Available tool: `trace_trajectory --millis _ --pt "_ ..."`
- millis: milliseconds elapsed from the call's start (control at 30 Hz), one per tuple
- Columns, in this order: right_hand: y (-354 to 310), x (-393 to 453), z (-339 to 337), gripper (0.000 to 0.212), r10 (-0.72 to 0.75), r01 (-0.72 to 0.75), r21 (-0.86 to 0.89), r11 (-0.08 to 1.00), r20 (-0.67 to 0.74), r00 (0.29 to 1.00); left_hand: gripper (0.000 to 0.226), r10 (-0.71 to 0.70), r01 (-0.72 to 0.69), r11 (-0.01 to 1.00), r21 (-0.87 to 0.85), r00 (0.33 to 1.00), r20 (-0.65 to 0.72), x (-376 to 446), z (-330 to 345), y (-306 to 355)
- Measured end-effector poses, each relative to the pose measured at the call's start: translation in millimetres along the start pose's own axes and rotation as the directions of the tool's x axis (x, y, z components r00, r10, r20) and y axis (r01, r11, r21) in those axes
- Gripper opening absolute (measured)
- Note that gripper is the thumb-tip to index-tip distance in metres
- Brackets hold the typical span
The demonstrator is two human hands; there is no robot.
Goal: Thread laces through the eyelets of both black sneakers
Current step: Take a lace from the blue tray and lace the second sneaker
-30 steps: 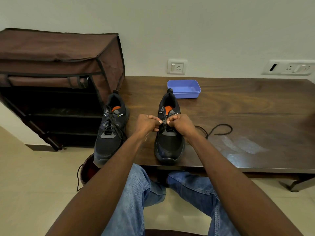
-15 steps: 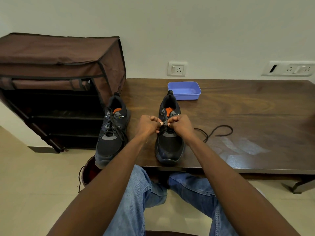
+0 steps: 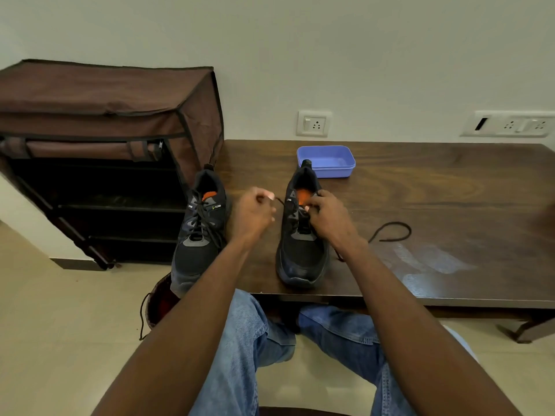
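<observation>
Fingers of the left hand [image 3: 253,213] pinch one end of the black lace [image 3: 280,201], drawn out just left of the right sneaker [image 3: 301,235] on the table [image 3: 420,187]. Right hand [image 3: 326,216] fingers curl on that sneaker's tongue and eyelets, gripping there. Beyond the right fingers the lace's other end [image 3: 393,232] loops on the table. Left of the left fingers stands the laced sneaker [image 3: 199,229]
</observation>
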State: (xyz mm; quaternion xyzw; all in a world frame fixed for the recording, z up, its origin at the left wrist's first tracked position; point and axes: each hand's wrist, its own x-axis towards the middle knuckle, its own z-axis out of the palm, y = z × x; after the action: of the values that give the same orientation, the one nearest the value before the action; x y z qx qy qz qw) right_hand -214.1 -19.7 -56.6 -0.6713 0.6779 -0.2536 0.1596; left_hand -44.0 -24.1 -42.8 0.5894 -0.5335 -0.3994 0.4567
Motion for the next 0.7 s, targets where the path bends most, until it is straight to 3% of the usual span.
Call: trace_trajectory --millis 33,100,167,200,233,300,367,433,467,533,600,667,700 --pt "0 1 -1 0.025 0.010 -0.011 0.006 1.000 0.005 1.000 0.010 -0.031 0.001 0.985 -0.175 0.985 -0.169 2 -7 4" --pt "2 3 -5 0.025 0.018 -0.018 0.029 0.999 0.016 1.000 0.011 -0.138 -0.089 0.913 -0.399 0.853 -0.504 8 -25 8" --pt "5 4 -6 0.025 0.012 -0.013 0.043 0.999 0.018 1.000 0.011 -0.102 -0.155 0.939 -0.307 0.727 -0.679 12 -37 4" --pt "6 4 -6 0.025 0.010 -0.011 0.044 0.999 0.017 1.000 0.014 0.000 -0.143 0.979 -0.146 0.715 -0.699 11 -38 2" --pt "6 5 -5 0.025 0.011 -0.012 0.046 0.999 0.017 1.000 0.022 0.122 -0.129 0.991 0.038 0.737 -0.665 9 -37 1" --pt "5 6 -4 0.025 0.015 -0.016 0.050 0.999 0.021 1.000 0.037 0.284 -0.162 0.943 0.290 0.847 -0.450 8 -26 -4" --pt "5 6 -5 0.024 0.006 -0.007 0.050 0.999 0.016 1.000 0.030 0.270 -0.217 0.892 0.396 0.959 -0.083 8 -11 -7" --pt "7 6 -5 0.023 -0.001 0.000 0.061 0.998 0.005 1.000 0.006 0.177 -0.258 0.785 0.563 0.965 0.196 5 0 -7" --pt "7 6 -5 0.022 -0.003 0.003 0.066 0.998 0.003 1.000 0.013 0.140 -0.263 0.756 0.600 0.960 0.245 3 3 -8" --pt "7 5 -4 0.022 -0.006 0.006 0.072 0.997 0.003 1.000 0.028 0.111 -0.243 0.783 0.573 0.960 0.256 2 6 -11" --pt "7 6 -3 0.022 -0.001 0.000 0.076 0.997 0.007 1.000 0.025 0.158 -0.220 0.848 0.482 0.973 0.166 2 3 -8" --pt "7 7 -3 0.023 0.026 -0.028 0.080 0.996 0.027 0.999 0.016 0.285 -0.215 0.911 0.351 0.945 -0.163 6 -6 -2" --pt "7 8 -3 0.024 0.039 -0.043 0.091 0.995 0.037 0.999 0.015 0.303 -0.222 0.945 0.241 0.871 -0.386 7 -13 3"
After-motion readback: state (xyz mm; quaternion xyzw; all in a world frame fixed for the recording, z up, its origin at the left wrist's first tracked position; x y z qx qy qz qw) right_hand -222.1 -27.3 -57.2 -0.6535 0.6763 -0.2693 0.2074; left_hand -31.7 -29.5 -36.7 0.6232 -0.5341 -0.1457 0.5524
